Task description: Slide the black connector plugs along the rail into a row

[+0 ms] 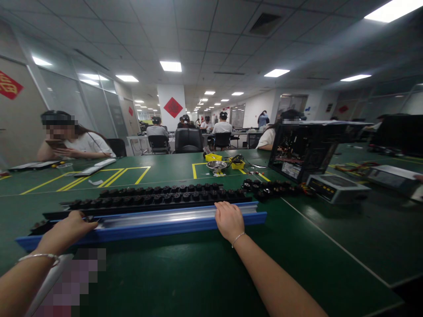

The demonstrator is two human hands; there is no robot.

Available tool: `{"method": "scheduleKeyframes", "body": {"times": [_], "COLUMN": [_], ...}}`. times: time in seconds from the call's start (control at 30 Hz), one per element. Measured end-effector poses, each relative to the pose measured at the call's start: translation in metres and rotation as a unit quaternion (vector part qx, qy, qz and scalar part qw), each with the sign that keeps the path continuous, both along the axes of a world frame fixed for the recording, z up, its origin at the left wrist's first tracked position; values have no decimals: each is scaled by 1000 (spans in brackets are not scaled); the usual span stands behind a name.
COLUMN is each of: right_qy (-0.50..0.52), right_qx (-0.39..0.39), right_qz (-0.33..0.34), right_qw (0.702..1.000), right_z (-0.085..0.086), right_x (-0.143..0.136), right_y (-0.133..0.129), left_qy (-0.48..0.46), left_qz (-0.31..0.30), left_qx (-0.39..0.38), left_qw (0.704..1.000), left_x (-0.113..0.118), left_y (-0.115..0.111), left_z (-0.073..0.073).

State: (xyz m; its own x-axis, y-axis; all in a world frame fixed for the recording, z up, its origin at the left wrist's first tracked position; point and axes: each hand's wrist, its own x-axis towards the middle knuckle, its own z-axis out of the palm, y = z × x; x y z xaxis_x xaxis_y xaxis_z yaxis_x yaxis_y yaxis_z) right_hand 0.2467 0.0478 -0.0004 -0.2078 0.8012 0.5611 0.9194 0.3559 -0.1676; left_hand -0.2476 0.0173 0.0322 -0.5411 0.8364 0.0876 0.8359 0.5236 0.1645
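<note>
Remote station, head view; all places taken from the blue rail, which lies lengthwise across the green table with its open side up and a shiny inner strip. Beyond its left end a co-worker sits across the table. In that end I note some black parts, details too dim to read. Just right of them my left hand reaches over the rail; thumb and fingertips are drawn together on a small dark piece at the channel, partly hidden by the fingers. Along the far side of the rail's middle run the knobbed black strips, in rows roughly parallel to it; well beyond them stand a metal bowl and a yellow tray. Near the rail's right end my right hand lies across both walls, fingers curled over the far one; the thumb is hidden, so I cannot tell whether this grip clamps or only presses. Past that end: a cluster of black parts, an open computer case behind it, and a grey metal box further right. Handling estimate: rail stiff, moderately light, smooth enough to slide, likely to swing if held at one end; best held by both walls, well apart. Small piece: light, probably hard, easily dropped; pinch by its sides.
</note>
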Motion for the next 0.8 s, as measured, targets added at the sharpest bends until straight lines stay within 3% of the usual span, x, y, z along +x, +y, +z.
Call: {"method": "scheduleKeyframes", "body": {"times": [0.4, 0.8], "right_qy": [11, -3], "right_qx": [-1, -8], "right_qz": [1, -4], "right_qw": [1000, 1000], "right_z": [1, 0], "right_x": [-1, 0], "right_y": [-1, 0], "left_qy": [-21, 1], "left_qz": [9, -48], "left_qx": [-54, -81], "left_qw": [998, 996], "left_x": [8, 41], "left_y": [5, -2], "left_z": [0, 18]}}
